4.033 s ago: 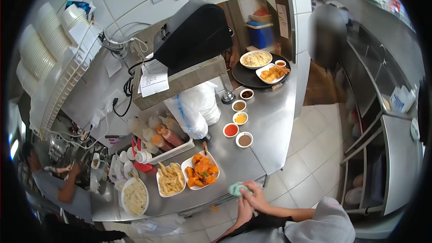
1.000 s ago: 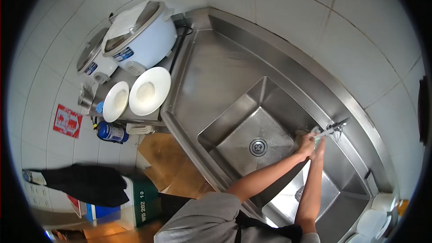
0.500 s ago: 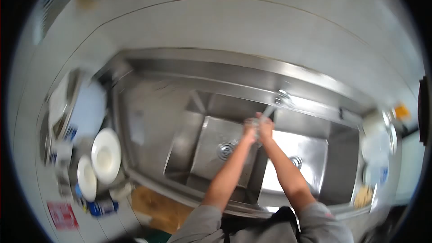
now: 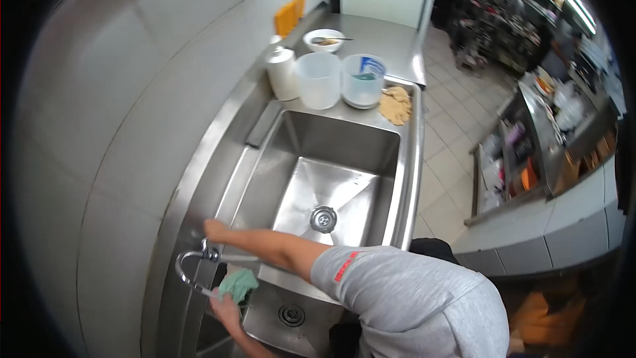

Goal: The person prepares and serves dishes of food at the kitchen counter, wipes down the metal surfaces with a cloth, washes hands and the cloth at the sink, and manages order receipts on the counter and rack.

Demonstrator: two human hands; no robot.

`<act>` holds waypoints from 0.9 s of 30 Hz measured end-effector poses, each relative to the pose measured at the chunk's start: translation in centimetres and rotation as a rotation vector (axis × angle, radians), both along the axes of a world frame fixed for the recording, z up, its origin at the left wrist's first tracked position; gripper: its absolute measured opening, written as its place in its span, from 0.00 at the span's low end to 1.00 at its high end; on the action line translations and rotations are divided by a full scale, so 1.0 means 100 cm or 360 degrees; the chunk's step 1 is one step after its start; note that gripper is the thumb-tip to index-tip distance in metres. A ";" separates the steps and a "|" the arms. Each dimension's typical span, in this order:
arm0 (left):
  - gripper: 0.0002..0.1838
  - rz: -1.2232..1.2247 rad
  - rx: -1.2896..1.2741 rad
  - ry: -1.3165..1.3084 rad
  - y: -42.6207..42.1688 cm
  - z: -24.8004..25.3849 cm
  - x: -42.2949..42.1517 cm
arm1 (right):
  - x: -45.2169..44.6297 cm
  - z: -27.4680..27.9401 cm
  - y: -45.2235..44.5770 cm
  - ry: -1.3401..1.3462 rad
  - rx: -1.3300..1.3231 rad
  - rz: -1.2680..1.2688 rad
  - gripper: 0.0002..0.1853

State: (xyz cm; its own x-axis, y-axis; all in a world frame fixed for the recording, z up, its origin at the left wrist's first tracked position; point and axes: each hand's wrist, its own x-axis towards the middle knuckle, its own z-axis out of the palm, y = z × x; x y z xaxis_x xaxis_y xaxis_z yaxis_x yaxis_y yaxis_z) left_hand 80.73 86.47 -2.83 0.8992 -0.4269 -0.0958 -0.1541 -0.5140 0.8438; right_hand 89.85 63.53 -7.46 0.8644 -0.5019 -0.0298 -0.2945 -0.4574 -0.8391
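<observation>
My left hand (image 4: 225, 306) grips a crumpled green cloth (image 4: 238, 284) under the spout of a curved chrome faucet (image 4: 192, 278). The cloth hangs over the rear of the nearer sink basin (image 4: 291, 331). Stretched across the divider, my right hand (image 4: 215, 231) is closed at the base of the faucet, where its handle sits; the fingertips are mostly hidden. A second steel basin (image 4: 338, 182) with a round drain lies beyond my right arm.
Along the far end of the sink stand a white pump bottle (image 4: 283, 73), a translucent tub (image 4: 318, 81), a tub with a blue label (image 4: 364, 79), a bowl with a spoon (image 4: 323, 41) and a tan cloth (image 4: 395, 106). A loaded shelf (image 4: 523, 139) stands across the tiled floor.
My view has swung to the right. My hands, close together under the faucet before, are now apart: the right at the faucet base, the left with the green cloth.
</observation>
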 end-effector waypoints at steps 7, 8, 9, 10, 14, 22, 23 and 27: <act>0.15 -0.0061 -0.0044 -0.0352 -0.067 0.081 -0.065 | -0.085 0.035 0.011 -0.0406 0.0425 0.0052 0.31; 0.15 -0.0003 -0.0138 -0.0360 -0.080 0.081 -0.069 | -0.152 0.072 0.002 -0.0230 0.0628 0.0178 0.37; 0.14 0.0066 -0.0239 -0.0358 -0.093 0.080 -0.076 | -0.166 0.038 0.012 -0.0381 0.0605 -0.0003 0.41; 0.13 -0.0044 -0.0387 -0.0324 -0.111 0.081 -0.086 | -0.180 0.036 0.008 -0.0499 0.1220 -0.0001 0.39; 0.20 -0.0131 -0.0439 -0.0208 -0.170 0.067 -0.136 | -0.235 0.051 -0.016 -0.0986 0.3127 0.0028 0.24; 0.31 0.0370 -0.1447 0.1780 -0.200 -0.014 -0.161 | -0.305 0.056 -0.052 -0.0793 0.0782 -0.0415 0.15; 0.29 0.0240 -0.1438 0.1742 -0.211 -0.019 -0.162 | -0.316 0.059 -0.058 -0.0810 0.0828 -0.0486 0.16; 0.19 0.0073 -0.1363 0.1492 -0.251 -0.010 -0.183 | -0.348 0.065 -0.086 -0.0824 0.1291 -0.0757 0.15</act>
